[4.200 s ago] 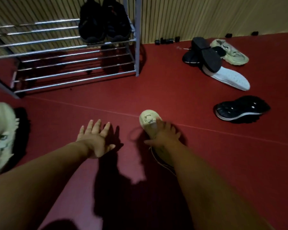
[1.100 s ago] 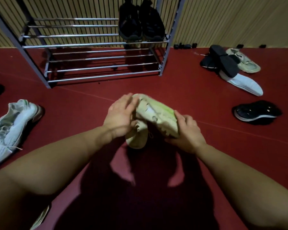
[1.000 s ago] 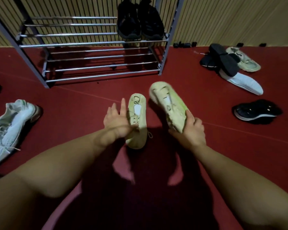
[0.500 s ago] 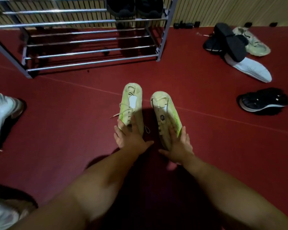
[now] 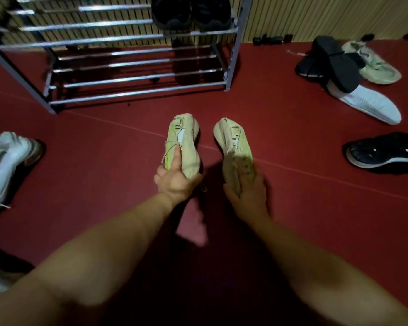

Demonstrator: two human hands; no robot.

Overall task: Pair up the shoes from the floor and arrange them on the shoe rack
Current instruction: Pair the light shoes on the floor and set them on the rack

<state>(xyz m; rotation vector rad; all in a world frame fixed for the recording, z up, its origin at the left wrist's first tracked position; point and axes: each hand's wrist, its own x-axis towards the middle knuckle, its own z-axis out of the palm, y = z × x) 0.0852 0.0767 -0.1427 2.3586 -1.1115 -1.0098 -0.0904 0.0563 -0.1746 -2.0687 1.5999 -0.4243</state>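
Note:
Two pale yellow-green sneakers are held side by side above the red floor, toes pointing toward the rack. My left hand [image 5: 174, 177] grips the heel end of the left sneaker [image 5: 184, 140]. My right hand [image 5: 247, 189] grips the heel end of the right sneaker [image 5: 233, 142]. The metal shoe rack [image 5: 137, 78] stands ahead by the slatted wall. A pair of black shoes [image 5: 191, 12] sits on the right end of its upper shelf.
A white sneaker [image 5: 5, 161] lies at the left edge. At the right lie a black shoe sole-up [image 5: 335, 64], a white shoe [image 5: 368, 104], a pale green shoe [image 5: 372, 64] and a black sneaker [image 5: 384, 151]. Small dark items [image 5: 271, 39] line the wall base.
The two pale sneakers have moved a little apart and shifted forward with my hands. The view has tilted up, showing more of the rack and the black pair.

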